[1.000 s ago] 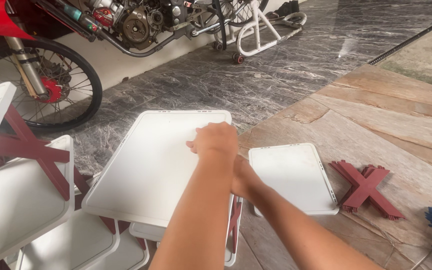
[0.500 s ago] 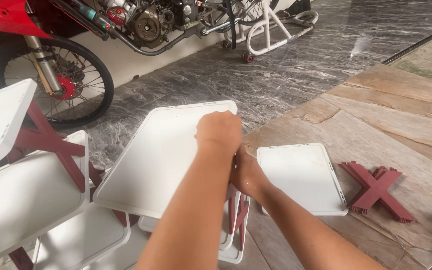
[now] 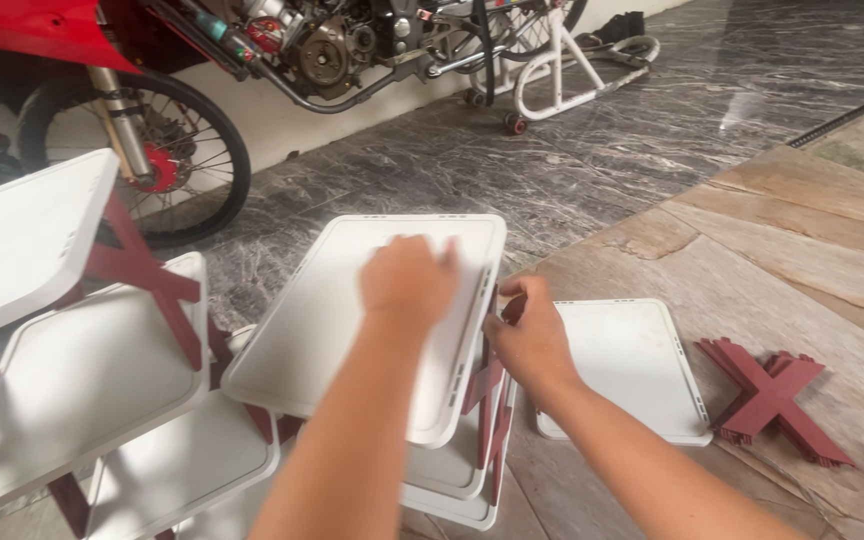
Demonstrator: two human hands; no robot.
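Head view: left hand (image 3: 407,280) atop white tray (image 3: 352,320); right hand (image 3: 530,342) at edge.

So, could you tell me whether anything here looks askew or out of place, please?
The top white tray under the left hand sits tilted and turned off square from the trays stacked below. One white tray and a red X-shaped brace lie loose on the floor.

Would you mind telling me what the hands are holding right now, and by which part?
The left hand presses flat on the top white shelf panel, near its far end. The right hand grips that panel's right edge, by a dark red support.
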